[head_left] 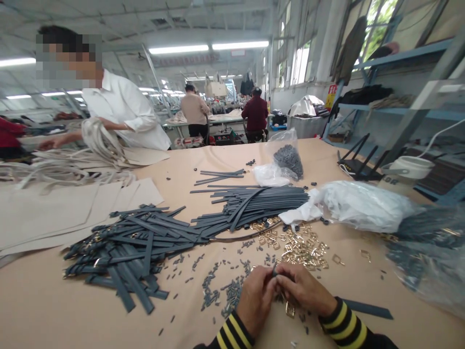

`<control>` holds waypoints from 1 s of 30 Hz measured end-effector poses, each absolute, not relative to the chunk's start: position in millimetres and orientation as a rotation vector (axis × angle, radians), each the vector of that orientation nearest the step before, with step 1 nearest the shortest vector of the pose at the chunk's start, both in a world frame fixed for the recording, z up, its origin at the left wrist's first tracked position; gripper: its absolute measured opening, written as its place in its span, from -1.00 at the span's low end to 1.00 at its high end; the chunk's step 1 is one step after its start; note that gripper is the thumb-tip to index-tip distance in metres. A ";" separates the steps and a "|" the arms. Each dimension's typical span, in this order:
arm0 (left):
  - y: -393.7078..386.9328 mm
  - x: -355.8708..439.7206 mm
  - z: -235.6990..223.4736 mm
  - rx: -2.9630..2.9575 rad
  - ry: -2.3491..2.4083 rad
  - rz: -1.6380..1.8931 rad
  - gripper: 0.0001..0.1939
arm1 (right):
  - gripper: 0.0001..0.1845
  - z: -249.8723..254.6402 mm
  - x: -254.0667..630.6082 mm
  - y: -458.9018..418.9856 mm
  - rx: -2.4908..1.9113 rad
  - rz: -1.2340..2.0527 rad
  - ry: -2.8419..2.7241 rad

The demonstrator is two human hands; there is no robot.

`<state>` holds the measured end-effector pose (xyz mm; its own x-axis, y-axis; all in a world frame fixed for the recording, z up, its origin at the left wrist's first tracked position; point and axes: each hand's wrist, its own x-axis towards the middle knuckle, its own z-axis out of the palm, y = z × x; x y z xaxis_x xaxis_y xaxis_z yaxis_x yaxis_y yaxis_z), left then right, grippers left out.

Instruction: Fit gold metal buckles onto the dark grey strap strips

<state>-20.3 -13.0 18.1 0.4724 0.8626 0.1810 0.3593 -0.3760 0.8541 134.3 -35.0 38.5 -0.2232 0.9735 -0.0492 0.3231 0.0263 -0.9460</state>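
My left hand (257, 296) and my right hand (303, 290) meet near the table's front edge, fingers curled together around a dark grey strap (366, 309) that trails right behind the right wrist. A gold buckle (289, 309) shows under the right hand. Just beyond the hands lies a heap of gold buckles (303, 247). Small grey loops (225, 286) are scattered to the left of them. A pile of grey straps (134, 252) lies at left, and another bundle of grey straps (254, 203) sits at centre.
A person in a white shirt (123, 114) handles cream straps (98, 140) at the table's far left, beside cardboard sheets (54, 213). White plastic bags (359, 203) and a clear bag of dark parts (288, 157) lie right of centre. Blue shelving (399, 106) stands at right. Two people work at a far table.
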 end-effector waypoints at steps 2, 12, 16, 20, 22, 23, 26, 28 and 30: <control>-12.5 -22.1 16.0 1.977 1.029 0.763 -0.81 | -0.77 38.7 135.1 -36.3 -1.338 1.230 -1.670; -14.7 -15.3 12.9 2.177 1.240 0.643 -0.85 | -0.85 34.7 135.2 -35.8 -1.381 1.121 -1.716; -14.6 -7.0 11.2 2.142 1.316 0.640 -0.88 | -0.87 31.6 136.7 -36.9 -1.395 1.110 -1.646; 0.3 -10.7 27.4 1.953 1.046 0.568 -0.89 | -0.87 35.1 134.8 -36.0 -1.395 1.157 -1.534; 9.0 -12.5 38.0 1.936 0.976 0.524 -0.90 | -0.84 35.9 132.6 -34.5 -1.409 1.126 -1.485; 11.7 -12.0 42.1 1.967 0.979 0.505 -0.91 | -0.83 35.0 132.1 -34.1 -1.428 1.092 -1.471; 12.2 -4.3 47.1 2.217 1.078 0.433 -0.90 | -0.80 25.2 136.7 -34.6 -1.486 1.043 -1.412; 10.2 3.9 45.0 2.423 1.132 0.343 -0.85 | -0.76 13.9 145.4 -33.6 -1.449 1.193 -1.349; 10.0 10.5 42.4 2.539 1.109 0.241 -0.81 | -0.71 2.6 155.2 -29.8 -1.391 1.309 -1.360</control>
<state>10.5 10.0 42.4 0.6777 0.7352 0.0125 0.6739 -0.6278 0.3894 155.2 -29.8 2.6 -0.1010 0.9838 -0.1483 0.1854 -0.1278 -0.9743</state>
